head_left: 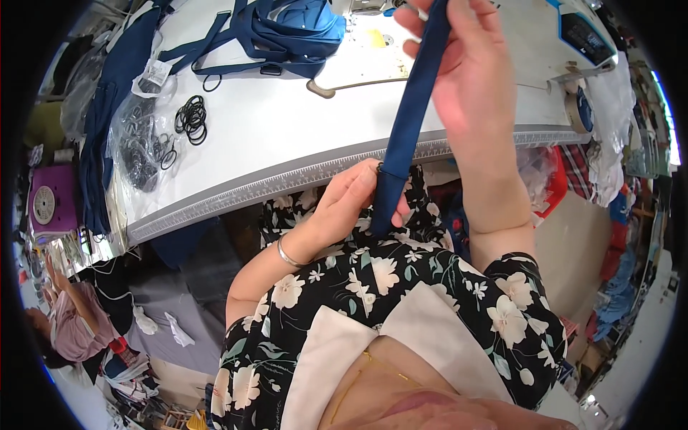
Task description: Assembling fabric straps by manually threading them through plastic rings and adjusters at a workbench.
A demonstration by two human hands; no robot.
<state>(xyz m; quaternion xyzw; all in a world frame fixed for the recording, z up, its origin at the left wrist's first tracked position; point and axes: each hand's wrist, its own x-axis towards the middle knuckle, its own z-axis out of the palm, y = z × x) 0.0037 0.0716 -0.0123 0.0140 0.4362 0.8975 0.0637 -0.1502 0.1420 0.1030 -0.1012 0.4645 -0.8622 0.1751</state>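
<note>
Close to the wearer, the left hand (351, 197) pinches the lower part of a navy strap (410, 118), which slants up to the right hand (474, 68), half-curled and gripping it above the table (265, 118). Beyond the edge ruler (287, 175) lie black rings (191, 120), then heaped navy cloth (301, 32).

Bright light washes out the white tabletop (251, 125); fisheye edges curve into black.

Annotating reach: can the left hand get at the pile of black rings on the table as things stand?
Probably yes: only the flat ruler and white tabletop lie between the left hand and the black rings. It holds the blue strap, though, so would likely have to let go first.
</note>
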